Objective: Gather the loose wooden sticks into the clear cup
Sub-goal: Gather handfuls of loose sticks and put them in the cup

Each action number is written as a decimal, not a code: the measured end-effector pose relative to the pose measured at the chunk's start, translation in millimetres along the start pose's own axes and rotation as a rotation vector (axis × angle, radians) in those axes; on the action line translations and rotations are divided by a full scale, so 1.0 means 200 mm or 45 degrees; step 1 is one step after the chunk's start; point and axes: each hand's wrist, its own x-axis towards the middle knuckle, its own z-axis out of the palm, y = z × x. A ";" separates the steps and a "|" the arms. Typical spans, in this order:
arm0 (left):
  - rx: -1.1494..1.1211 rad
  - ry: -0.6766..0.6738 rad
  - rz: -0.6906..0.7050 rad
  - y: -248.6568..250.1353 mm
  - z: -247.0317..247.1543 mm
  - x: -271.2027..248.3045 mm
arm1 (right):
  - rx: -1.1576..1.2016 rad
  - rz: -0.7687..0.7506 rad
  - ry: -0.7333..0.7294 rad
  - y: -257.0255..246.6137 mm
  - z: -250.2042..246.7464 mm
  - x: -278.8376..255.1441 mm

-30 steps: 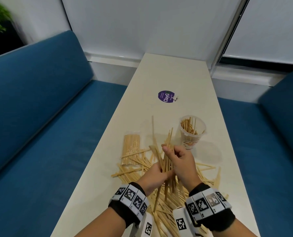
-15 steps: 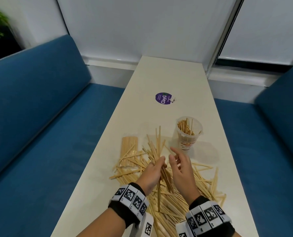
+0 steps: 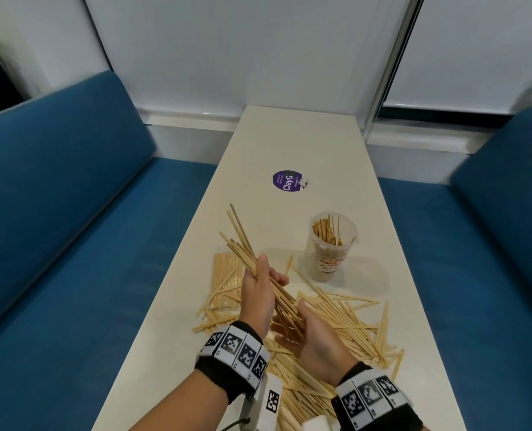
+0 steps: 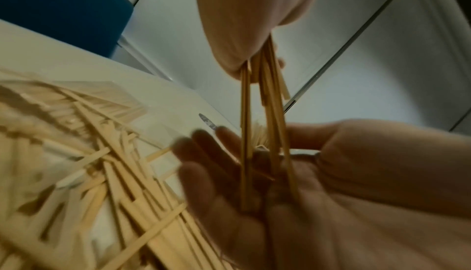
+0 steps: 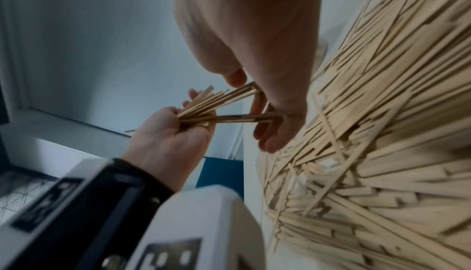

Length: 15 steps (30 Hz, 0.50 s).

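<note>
My left hand point(image 3: 266, 276) grips a bundle of thin wooden sticks point(image 3: 243, 241), raised off the table and slanting up toward the far left. Below it, my right hand point(image 3: 303, 329) lies open, palm turned up against the bundle's lower ends. The left wrist view shows those sticks point(image 4: 265, 113) running down into the right palm point(image 4: 331, 183), whose fingers are spread. The clear cup point(image 3: 331, 247) stands upright to the far right of both hands with several sticks in it. A large loose pile point(image 3: 345, 325) covers the table under and to the right of my hands.
A flat pack of sticks point(image 3: 224, 275) lies left of the pile near the table's left edge. Farther off, a purple round sticker point(image 3: 287, 181) sits on the narrow white table point(image 3: 289, 141). Blue benches point(image 3: 56, 244) flank both long sides.
The bundle has tipped from nearly upright to slanting far left in my left hand. My right hand let go of it and dropped beneath its lower ends, palm open.
</note>
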 end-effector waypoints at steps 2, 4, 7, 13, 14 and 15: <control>0.050 0.041 0.135 0.02 0.01 -0.01 | -0.058 0.095 0.046 -0.01 0.02 0.00; 0.101 0.064 0.262 0.03 0.01 -0.01 | -0.023 0.172 0.093 -0.02 0.03 0.00; 0.148 0.058 0.388 0.03 0.01 -0.03 | 0.231 0.190 0.117 -0.05 0.05 -0.02; 0.234 -0.020 0.508 -0.01 0.02 -0.06 | 0.343 0.165 -0.060 -0.07 0.11 -0.06; 0.246 -0.011 0.494 -0.01 0.02 -0.05 | 0.345 0.152 -0.096 -0.07 0.12 -0.07; 0.254 0.005 0.476 -0.02 0.01 -0.05 | 0.338 0.139 -0.127 -0.08 0.11 -0.08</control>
